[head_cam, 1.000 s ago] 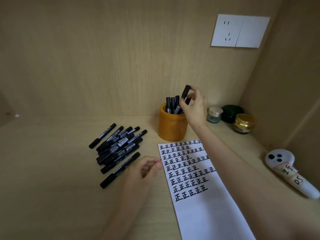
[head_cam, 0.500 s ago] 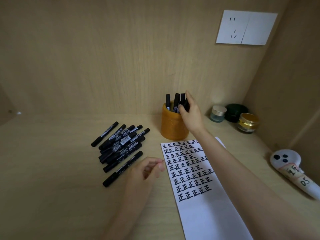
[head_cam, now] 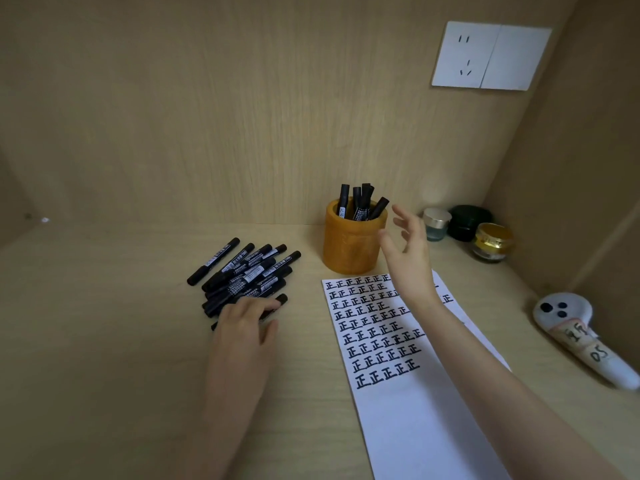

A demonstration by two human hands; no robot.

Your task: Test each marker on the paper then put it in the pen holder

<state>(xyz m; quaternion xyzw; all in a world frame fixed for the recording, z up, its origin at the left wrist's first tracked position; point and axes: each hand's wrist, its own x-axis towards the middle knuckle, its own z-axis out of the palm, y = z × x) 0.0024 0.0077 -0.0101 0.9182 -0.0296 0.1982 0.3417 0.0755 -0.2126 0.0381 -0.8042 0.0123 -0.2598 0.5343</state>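
Observation:
An orange pen holder (head_cam: 349,247) stands at the back of the wooden shelf with several black markers (head_cam: 360,202) upright in it. My right hand (head_cam: 408,251) hovers just to its right, fingers spread, holding nothing. A pile of black markers (head_cam: 249,268) lies to the left. My left hand (head_cam: 242,327) covers the nearest marker (head_cam: 282,299) of the pile, fingers above and thumb below, pinching it on the shelf. The white paper (head_cam: 408,410) lies between my arms, its upper half filled with rows of black test characters.
Three small jars stand at the back right: a clear one (head_cam: 435,223), a dark green one (head_cam: 467,221) and a gold-lidded one (head_cam: 491,242). A white handle-shaped object with black dots (head_cam: 581,337) lies by the right wall. A wall socket (head_cam: 490,55) sits high.
My right hand dropped its marker into the pen holder, let go and drew back to the right, open. My left hand moved left onto the nearest marker of the pile.

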